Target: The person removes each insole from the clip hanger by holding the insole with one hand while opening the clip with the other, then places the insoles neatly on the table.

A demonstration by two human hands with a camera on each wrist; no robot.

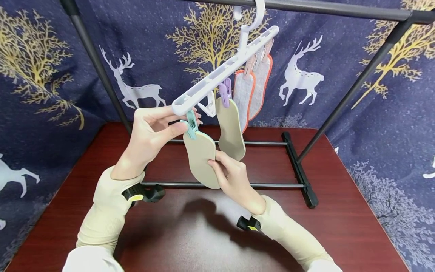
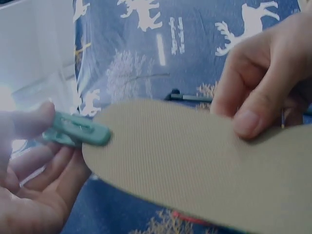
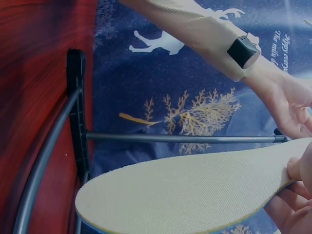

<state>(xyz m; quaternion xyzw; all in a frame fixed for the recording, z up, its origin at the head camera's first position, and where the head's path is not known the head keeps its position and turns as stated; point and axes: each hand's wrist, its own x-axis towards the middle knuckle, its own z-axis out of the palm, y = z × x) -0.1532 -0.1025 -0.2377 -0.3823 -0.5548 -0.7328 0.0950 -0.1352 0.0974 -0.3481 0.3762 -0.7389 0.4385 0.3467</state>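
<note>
A beige insole (image 1: 199, 158) hangs beneath the near end of a white clip hanger (image 1: 217, 74). My left hand (image 1: 144, 134) pinches a teal clothespin (image 2: 78, 129) whose jaws sit over the insole's top end. Lower down, my right hand (image 1: 238, 181) holds the insole's side edge between thumb and fingers. Behind it, a second beige insole (image 1: 230, 126) hangs from a purple clothespin (image 1: 225, 92). In the right wrist view the held insole (image 3: 180, 192) stretches broadly across the bottom.
Two grey insoles with orange edging (image 1: 261, 87) hang from pink clothespins (image 1: 250, 65) at the hanger's far end. An unloaded white clip (image 1: 209, 105) hangs near the teal one. A black rack (image 1: 319, 9) stands on the red-brown table (image 1: 346, 226), with bars low across it.
</note>
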